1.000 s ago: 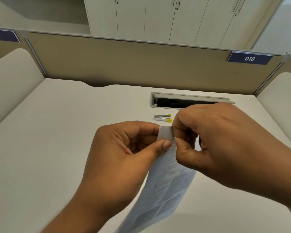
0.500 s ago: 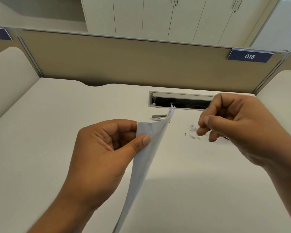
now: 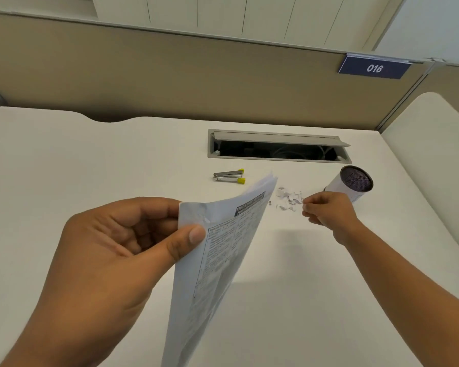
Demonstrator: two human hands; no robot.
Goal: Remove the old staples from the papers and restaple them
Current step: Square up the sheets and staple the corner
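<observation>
My left hand [image 3: 112,250] pinches a stack of printed papers [image 3: 217,250] by its upper left corner, thumb in front, and holds it up off the desk, its far corner fanned out. My right hand [image 3: 326,213] reaches out over the desk, fingertips pinched together beside a small heap of paper scraps and pulled staples [image 3: 289,198]. Whether a staple is between those fingers is too small to tell. A small silver stapler with yellow ends [image 3: 229,176] lies on the desk beyond the papers.
A white desk [image 3: 77,168] with an open cable slot [image 3: 276,149] at the back. A mesh pen cup wrapped in white paper [image 3: 351,185] lies on its side just beyond my right hand. Beige partition walls stand behind and at both sides.
My right hand left the papers' corner and moved right and away to the scrap heap. My left hand stayed on the papers and turned them more edge-on. The view tilted down.
</observation>
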